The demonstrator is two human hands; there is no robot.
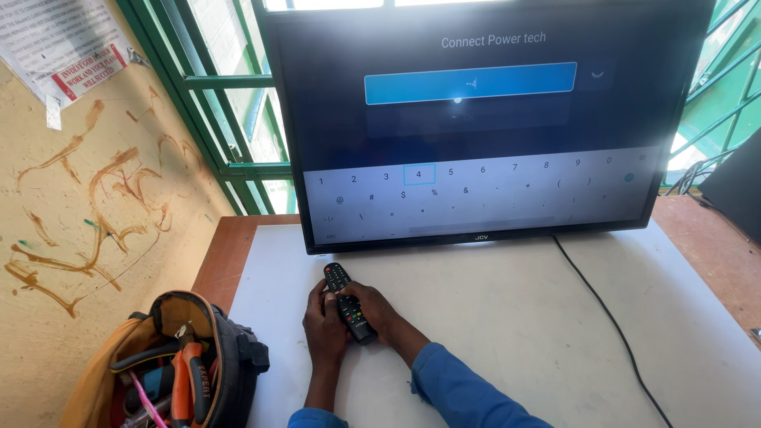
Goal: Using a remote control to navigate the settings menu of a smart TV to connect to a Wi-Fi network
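Observation:
A black remote control (346, 299) with coloured buttons lies in both my hands, low over the white tabletop (515, 317), its front end aimed at the flat television (476, 119). My left hand (323, 326) wraps the remote from the left side. My right hand (372, 309) grips it from the right, thumb on the buttons. The screen shows a blue entry bar and a grey on-screen keyboard with one key outlined in blue. Blue sleeves cover my forearms.
An open tool bag (178, 364) with orange-handled pliers sits off the table's left edge. A black cable (610, 317) runs from the television across the tabletop to the right. Green window bars (230, 119) stand behind the television; a stained yellow wall (87, 206) is at left.

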